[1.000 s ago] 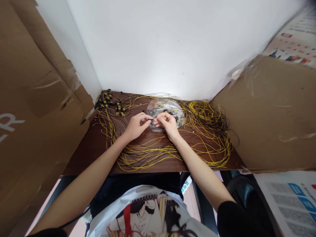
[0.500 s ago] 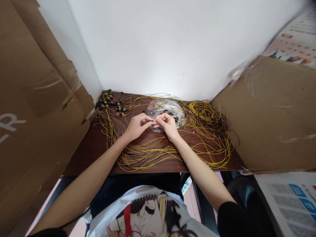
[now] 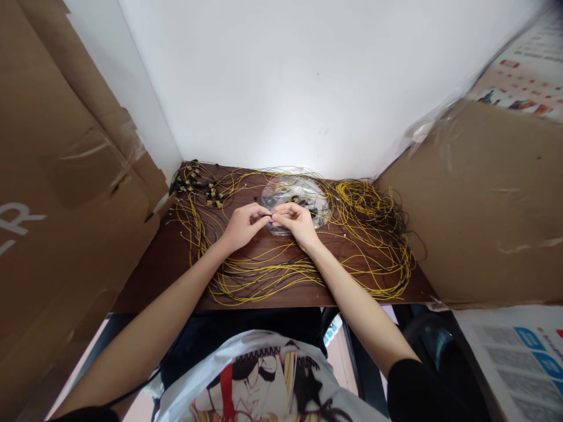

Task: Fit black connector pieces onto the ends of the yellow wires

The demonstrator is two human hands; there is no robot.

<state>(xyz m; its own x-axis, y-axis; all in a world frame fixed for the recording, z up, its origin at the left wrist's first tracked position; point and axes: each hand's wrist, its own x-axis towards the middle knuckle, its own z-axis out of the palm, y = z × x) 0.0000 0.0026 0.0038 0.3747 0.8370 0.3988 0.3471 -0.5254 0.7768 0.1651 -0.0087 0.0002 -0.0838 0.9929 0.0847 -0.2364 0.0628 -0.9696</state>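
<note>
My left hand (image 3: 247, 224) and my right hand (image 3: 297, 221) meet fingertip to fingertip over a clear plastic bag (image 3: 319, 196) that holds small black and yellow parts. Pinched in the left fingers is a small dark piece (image 3: 267, 216), mostly covered; its kind does not show. The right thumb and fingers close at its end, and what lies between them is hidden. Long yellow and black wires (image 3: 268, 275) run in loose bundles across the brown table in front of the hands.
A cluster of black and yellow connectors (image 3: 193, 181) lies at the back left of the brown table (image 3: 153, 281). To the right is a tangled heap of yellow wire (image 3: 369, 202). Cardboard sheets (image 3: 484, 205) flank both sides, and a white wall (image 3: 281, 88) stands behind.
My right fingertips have shifted slightly left and closed more tightly against the left fingertips. The left hand, wires and bag stay in place.
</note>
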